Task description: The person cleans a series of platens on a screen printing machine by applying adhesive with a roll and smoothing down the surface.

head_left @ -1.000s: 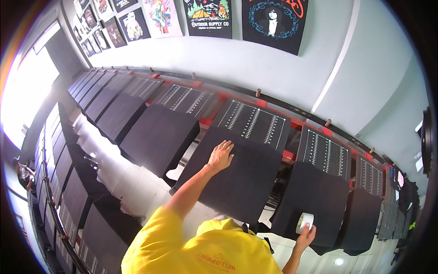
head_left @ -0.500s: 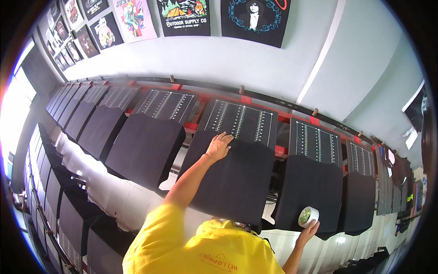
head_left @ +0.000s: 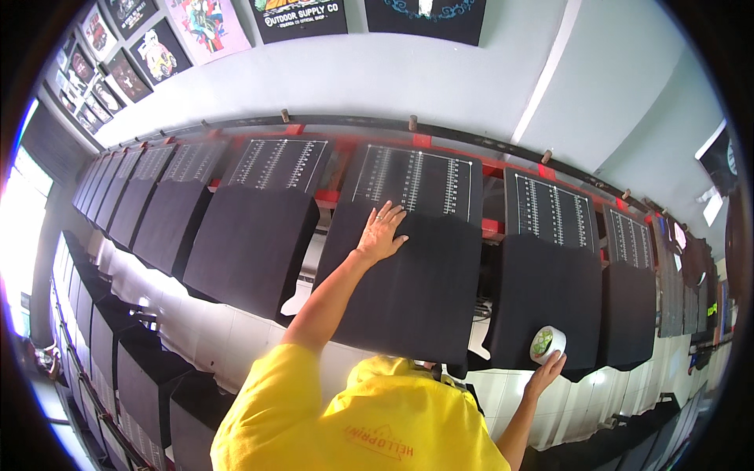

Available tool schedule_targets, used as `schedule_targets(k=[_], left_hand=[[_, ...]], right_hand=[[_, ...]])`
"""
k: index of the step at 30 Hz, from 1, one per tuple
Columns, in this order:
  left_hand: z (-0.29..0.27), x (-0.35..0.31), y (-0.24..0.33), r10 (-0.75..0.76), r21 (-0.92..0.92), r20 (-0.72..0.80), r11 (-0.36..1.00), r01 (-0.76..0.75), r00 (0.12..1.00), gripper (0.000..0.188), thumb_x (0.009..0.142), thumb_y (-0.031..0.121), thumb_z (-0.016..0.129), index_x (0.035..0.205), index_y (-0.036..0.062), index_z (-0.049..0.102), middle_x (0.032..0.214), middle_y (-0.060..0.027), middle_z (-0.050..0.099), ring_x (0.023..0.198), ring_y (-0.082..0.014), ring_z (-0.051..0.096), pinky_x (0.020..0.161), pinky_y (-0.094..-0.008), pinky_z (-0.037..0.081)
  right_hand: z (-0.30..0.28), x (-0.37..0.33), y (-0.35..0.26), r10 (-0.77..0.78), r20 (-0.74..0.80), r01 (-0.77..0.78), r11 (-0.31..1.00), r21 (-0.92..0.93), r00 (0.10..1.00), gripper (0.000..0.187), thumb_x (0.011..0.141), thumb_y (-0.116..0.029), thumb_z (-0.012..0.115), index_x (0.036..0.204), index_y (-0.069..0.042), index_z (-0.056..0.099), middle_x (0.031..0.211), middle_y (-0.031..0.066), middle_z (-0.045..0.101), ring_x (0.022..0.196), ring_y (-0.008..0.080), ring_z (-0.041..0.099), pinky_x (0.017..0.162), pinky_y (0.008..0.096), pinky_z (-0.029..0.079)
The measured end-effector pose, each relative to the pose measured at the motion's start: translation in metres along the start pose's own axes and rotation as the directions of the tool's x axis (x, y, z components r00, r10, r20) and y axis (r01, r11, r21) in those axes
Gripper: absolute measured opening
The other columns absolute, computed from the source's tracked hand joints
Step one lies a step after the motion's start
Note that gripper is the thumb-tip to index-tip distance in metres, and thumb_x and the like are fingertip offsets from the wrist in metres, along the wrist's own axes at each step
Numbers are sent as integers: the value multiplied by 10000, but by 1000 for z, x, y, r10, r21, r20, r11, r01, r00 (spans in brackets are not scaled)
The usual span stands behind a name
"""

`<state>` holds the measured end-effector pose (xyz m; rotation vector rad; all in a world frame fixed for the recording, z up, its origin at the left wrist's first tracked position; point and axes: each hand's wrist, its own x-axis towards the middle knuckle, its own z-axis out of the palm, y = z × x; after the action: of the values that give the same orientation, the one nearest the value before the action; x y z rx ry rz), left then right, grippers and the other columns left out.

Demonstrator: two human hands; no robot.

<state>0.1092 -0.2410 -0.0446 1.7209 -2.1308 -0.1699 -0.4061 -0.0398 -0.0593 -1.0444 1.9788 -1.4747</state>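
Observation:
My left hand (head_left: 382, 233) lies palm down with its fingers apart near the far edge of a black cloth (head_left: 408, 290). That cloth covers the near part of a flat board (head_left: 428, 177) marked with white ruler-like lines. In my right hand (head_left: 544, 373) is a roll of white tape (head_left: 556, 341), its core lined with a green pattern. The roll is over the near edge of the black cloth (head_left: 542, 290) on the board to the right. My right fingers are partly hidden behind the roll.
More cloth-covered boards (head_left: 243, 235) stand in a row to both sides, along a red frame and a dark rail (head_left: 345, 123). Gaps separate them. Another row of black-covered boards (head_left: 141, 377) is at lower left. Printed pictures (head_left: 159, 51) hang on the wall.
The whole view has shifted, so the boards sit higher in the picture. My left thumb stands out more from the fingers. The tape roll stays in my right hand.

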Motion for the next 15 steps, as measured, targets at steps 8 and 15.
schedule_targets(k=[8, 15], left_hand=[[-4, -40, 16, -32, -19, 55, 999, 33, 998, 698, 880, 375, 671, 1446, 57, 414, 1555, -123, 331, 1486, -330, 189, 1195, -554, 147], [-1, -87, 65, -87, 71, 56, 994, 83, 995, 610, 944, 280, 567, 1476, 46, 380, 1574, -154, 292, 1476, -355, 213, 1183, -567, 148]], right_hand=[[2, -7, -4, 7, -9, -6, 1000, 29, 1000, 577, 1046, -418, 444, 1311, 95, 445, 1188, 182, 555, 1083, 238, 530, 965, 355, 409], [5, -5, -20, 104, -13, -101, 986, 132, 995, 624, 1003, -435, 524, 1315, 103, 470, 1185, 172, 592, 1114, 265, 572, 985, 374, 430]])
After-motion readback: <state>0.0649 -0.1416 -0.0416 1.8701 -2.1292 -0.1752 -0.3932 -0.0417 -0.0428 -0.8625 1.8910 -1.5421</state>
